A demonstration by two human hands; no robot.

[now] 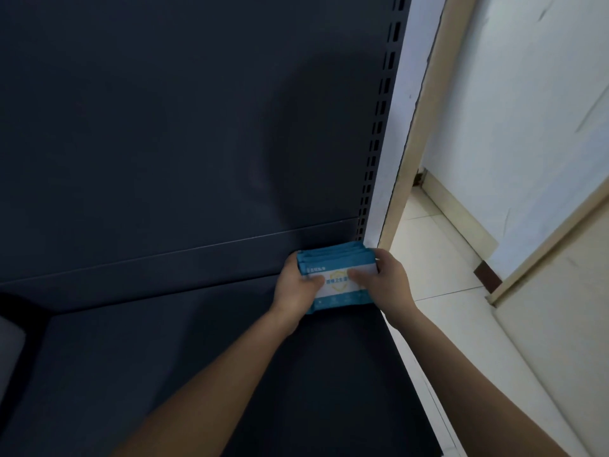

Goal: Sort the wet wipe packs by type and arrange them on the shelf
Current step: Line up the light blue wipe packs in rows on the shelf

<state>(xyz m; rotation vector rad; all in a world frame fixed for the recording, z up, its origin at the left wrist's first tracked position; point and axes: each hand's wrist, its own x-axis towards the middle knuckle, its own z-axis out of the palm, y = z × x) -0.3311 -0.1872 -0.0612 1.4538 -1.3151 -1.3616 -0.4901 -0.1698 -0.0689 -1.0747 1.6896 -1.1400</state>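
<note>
Now both hands, left hand (pixel 298 285) and right hand (pixel 384 280), fingers clamped round blue wipe packs (pixel 336 275) between them, on shelf (pixel 197 357) corner; other types unseen.

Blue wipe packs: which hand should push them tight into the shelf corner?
Probably the left hand. It grips the blue wipe packs on their open side, so it can press them toward the slotted upright. The right hand sits on the upright's side, with little room to push.
</note>
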